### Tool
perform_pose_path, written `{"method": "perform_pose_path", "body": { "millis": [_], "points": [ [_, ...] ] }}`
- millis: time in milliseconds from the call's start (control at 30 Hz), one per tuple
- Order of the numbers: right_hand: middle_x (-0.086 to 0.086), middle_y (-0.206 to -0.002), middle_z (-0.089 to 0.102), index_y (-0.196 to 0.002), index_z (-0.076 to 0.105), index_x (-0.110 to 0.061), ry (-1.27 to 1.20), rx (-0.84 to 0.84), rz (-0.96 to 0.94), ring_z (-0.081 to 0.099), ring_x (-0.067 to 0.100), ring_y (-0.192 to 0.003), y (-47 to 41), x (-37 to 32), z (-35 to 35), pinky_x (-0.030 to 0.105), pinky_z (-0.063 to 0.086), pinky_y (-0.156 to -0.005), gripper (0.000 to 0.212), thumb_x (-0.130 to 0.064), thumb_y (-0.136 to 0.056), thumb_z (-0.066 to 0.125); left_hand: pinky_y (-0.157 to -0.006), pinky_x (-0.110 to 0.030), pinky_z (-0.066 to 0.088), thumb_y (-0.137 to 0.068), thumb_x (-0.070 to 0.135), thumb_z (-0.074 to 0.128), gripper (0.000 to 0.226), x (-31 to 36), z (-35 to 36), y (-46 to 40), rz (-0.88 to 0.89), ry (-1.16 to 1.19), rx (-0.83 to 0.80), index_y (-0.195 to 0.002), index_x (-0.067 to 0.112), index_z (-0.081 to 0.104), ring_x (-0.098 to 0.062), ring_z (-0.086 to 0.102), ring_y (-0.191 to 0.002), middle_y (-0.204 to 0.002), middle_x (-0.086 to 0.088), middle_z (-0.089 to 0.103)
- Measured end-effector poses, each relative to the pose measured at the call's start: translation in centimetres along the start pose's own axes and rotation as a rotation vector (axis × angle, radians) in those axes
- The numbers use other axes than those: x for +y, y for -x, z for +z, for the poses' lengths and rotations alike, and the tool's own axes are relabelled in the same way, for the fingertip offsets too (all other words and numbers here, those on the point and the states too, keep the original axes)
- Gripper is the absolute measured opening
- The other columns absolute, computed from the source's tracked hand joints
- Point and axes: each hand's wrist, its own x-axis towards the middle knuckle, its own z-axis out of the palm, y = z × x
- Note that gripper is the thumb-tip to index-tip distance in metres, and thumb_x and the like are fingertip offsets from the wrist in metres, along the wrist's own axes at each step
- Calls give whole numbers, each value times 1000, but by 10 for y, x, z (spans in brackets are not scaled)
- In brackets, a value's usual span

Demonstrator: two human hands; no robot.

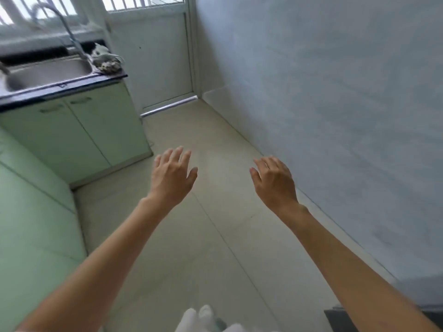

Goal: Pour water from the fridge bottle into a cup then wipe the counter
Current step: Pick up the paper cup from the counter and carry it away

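Observation:
My left hand (172,176) and my right hand (274,179) are both held out in front of me over the tiled floor, palms down, fingers spread, nothing in either. A dark counter (72,88) runs along the upper left, far from both hands. On its right end lies a crumpled cloth or rag (106,59). No fridge, bottle or cup is in view.
A steel sink (48,71) with a curved tap (67,27) is set in the counter. Pale green cabinets (79,135) stand below it and along the left. A white door (153,58) closes the far end; a grey wall (323,104) runs along the right.

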Motion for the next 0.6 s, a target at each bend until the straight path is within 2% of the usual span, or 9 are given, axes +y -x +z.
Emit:
{"method": "perform_pose_path", "body": {
  "millis": [233,600],
  "points": [
    [12,-131,57,-130,56,-8,-91,-56,-128,44,31,-130,-66,-86,34,42,33,-106,39,-30,-99,45,-104,-45,28,-91,33,55,49,-81,-19,-6,-152,-58,-2,-134,9,49,-33,43,-128,-140,-13,48],
    [12,-134,54,-133,53,-9,-196,-219,-346,43,29,-130,-166,-162,108,40,37,-102,41,-30,-99,44,-109,-44,27,-94,36,50,54,-182,-2,-29,-479,-114,-57,-142,12,41,-32,36,-134,-147,-12,41]
  ]
}}
